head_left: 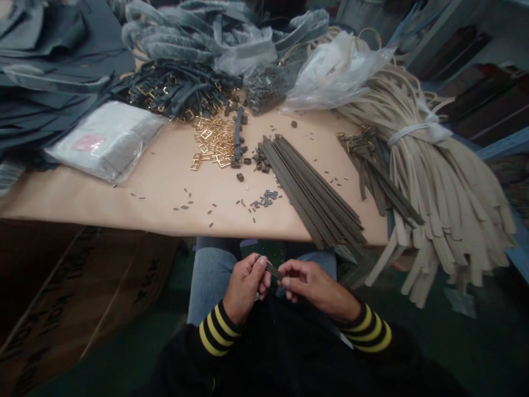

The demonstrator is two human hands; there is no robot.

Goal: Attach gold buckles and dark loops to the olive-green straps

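A short dark strap (270, 268) is held up just in front of the body, pinched firmly in the left hand (246, 288). Its far end is touched by the fingers (289, 282) of the right hand (316, 285) (how tight cannot be told). A pile of like straps (314, 190) is laid on the table (124, 204) ahead of the hands.

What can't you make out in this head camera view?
Head view:
The end of the dark strap: hidden by the left hand's fingers.
Whether the right hand grips it: fingers block the view.
Contents of the plastic bag: blurred by the film.
Small dark pieces on the table: too small to identify.
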